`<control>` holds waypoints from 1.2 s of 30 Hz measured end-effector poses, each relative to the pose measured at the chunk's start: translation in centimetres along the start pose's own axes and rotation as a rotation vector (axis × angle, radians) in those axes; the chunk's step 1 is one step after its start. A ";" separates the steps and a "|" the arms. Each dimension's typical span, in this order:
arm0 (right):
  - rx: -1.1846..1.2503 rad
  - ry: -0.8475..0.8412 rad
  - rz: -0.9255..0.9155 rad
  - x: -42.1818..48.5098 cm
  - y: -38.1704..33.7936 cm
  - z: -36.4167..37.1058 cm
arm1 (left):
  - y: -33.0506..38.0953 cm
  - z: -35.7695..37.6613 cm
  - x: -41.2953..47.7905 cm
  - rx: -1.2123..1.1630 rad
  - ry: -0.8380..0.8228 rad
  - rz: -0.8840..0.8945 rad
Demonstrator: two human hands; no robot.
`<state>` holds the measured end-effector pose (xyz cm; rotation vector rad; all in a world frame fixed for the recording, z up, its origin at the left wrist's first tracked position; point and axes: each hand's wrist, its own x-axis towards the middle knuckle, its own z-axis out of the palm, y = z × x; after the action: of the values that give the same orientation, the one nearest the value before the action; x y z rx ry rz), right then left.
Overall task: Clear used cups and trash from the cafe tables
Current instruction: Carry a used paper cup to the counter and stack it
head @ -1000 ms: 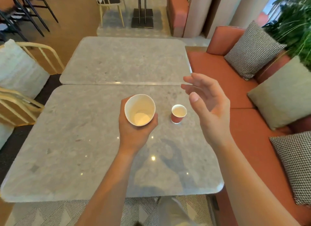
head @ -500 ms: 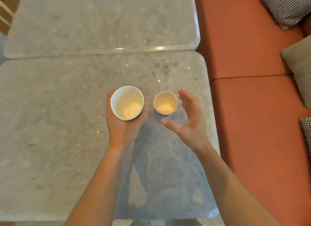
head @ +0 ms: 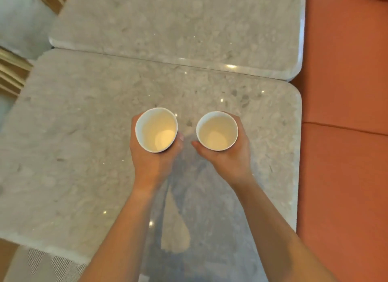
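Two empty paper cups are held side by side above the near marble table (head: pixel 84 134). My left hand (head: pixel 153 159) grips the left cup (head: pixel 156 130), white inside and seen from above. My right hand (head: pixel 228 157) grips the right cup (head: pixel 217 130), its fingers curled round the far side and the thumb near its front. Both cups are upright with their mouths toward the camera. Their outer walls are mostly hidden by the hands.
A second marble table (head: pixel 178 25) butts against the far edge of the near one. An orange bench seat (head: pixel 344 134) runs along the right side. Wooden chair slats (head: pixel 10 71) and a pale cushion (head: pixel 19 23) sit at the left.
My right hand has closed round the small cup and lifted it level with the left cup. The view has tilted further down over the table.
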<state>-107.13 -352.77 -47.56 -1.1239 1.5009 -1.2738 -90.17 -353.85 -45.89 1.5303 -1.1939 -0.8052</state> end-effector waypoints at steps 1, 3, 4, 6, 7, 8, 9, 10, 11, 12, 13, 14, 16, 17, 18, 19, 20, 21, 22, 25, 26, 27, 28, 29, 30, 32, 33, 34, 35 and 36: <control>0.013 -0.014 -0.031 0.0 -1.6 0.8 | 0.8 -1.3 0.3 -0.006 0.028 0.011; 0.030 -0.050 -0.088 -0.3 -4.9 2.7 | 2.5 -4.5 1.0 -0.024 0.090 0.046; 0.038 -0.073 -0.115 -0.6 -6.6 3.8 | 3.3 -6.3 1.2 -0.038 0.125 0.065; 0.052 -0.117 -0.175 -1.7 -10.3 6.7 | 5.0 -10.5 1.4 -0.055 0.193 0.119; 0.058 -0.140 -0.204 -2.4 -12.1 8.3 | 5.8 -12.8 1.3 -0.059 0.225 0.152; 0.069 -0.169 -0.232 -3.4 -13.8 10.1 | 6.4 -15.3 1.0 -0.063 0.257 0.186; 0.085 -0.205 -0.262 -4.5 -15.6 12.1 | 6.9 -18.1 0.5 -0.069 0.286 0.213; 0.092 -0.246 -0.297 -5.9 -17.2 14.2 | 7.2 -21.0 -0.1 -0.076 0.314 0.228; 0.096 -0.286 -0.333 -7.5 -18.8 16.4 | 7.4 -24.1 -0.9 -0.082 0.343 0.237; 0.100 -0.322 -0.369 -9.3 -20.4 18.5 | 7.5 -27.3 -1.8 -0.087 0.374 0.239; 0.116 -0.354 -0.403 -11.5 -22.1 20.8 | 7.5 -30.7 -2.9 -0.093 0.407 0.232; 0.140 -0.382 -0.434 -13.8 -23.6 23.0 | 7.5 -34.2 -4.1 -0.108 0.443 0.223; 0.187 -0.456 -0.492 -18.7 -26.4 27.8 | 7.5 -41.5 -6.5 -0.132 0.504 0.225; 0.202 -0.502 -0.514 -21.3 -27.6 30.2 | 7.7 -45.0 -7.9 -0.127 0.524 0.234; 0.216 -0.542 -0.530 -23.7 -28.6 32.7 | 8.0 -48.6 -9.2 -0.113 0.544 0.253; 0.242 -0.577 -0.541 -26.0 -29.6 35.3 | 8.2 -52.0 -10.5 -0.096 0.567 0.280; 0.264 -0.613 -0.550 -28.0 -30.5 37.9 | 8.4 -55.4 -11.7 -0.078 0.588 0.299; 0.282 -0.661 -0.557 -30.0 -31.5 40.4 | 8.6 -58.5 -12.8 -0.059 0.607 0.304; 0.294 -0.713 -0.574 -32.0 -32.5 42.8 | 8.7 -61.5 -13.8 -0.041 0.625 0.305; 0.336 -0.816 -0.654 -36.9 -35.2 49.2 | 8.5 -69.3 -15.9 0.007 0.683 0.350; 0.347 -0.837 -0.680 -37.9 -35.8 51.2 | 8.2 -71.6 -16.1 0.013 0.703 0.369; 0.355 -0.858 -0.694 -38.9 -36.2 53.0 | 7.7 -73.6 -16.1 0.013 0.720 0.385; 0.358 -0.875 -0.697 -39.6 -36.5 54.9 | 7.1 -75.5 -15.9 0.009 0.736 0.390; 0.363 -0.894 -0.689 -40.2 -36.7 56.7 | 6.4 -77.0 -15.5 0.002 0.750 0.386; 0.355 -0.910 -0.680 -40.5 -36.6 58.7 | 5.6 -78.3 -15.0 -0.005 0.759 0.381; 0.342 -0.932 -0.666 -40.7 -36.2 62.5 | 3.9 -80.7 -13.4 -0.008 0.768 0.375; 0.343 -0.943 -0.651 -40.6 -36.0 64.6 | 3.1 -82.1 -12.4 -0.010 0.771 0.365; 0.348 -0.948 -0.637 -40.3 -35.8 66.9 | 2.2 -83.6 -11.3 -0.022 0.772 0.349; 0.354 -0.948 -0.624 -39.9 -35.6 69.3 | 1.3 -85.3 -10.2 -0.034 0.772 0.331; 0.360 -0.947 -0.619 -39.4 -35.4 71.9 | 0.4 -87.1 -8.9 -0.034 0.776 0.319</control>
<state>-24.58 -333.87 -19.30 -1.6657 0.2156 -1.0598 -13.57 -319.26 -21.32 1.3753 -0.7913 0.0075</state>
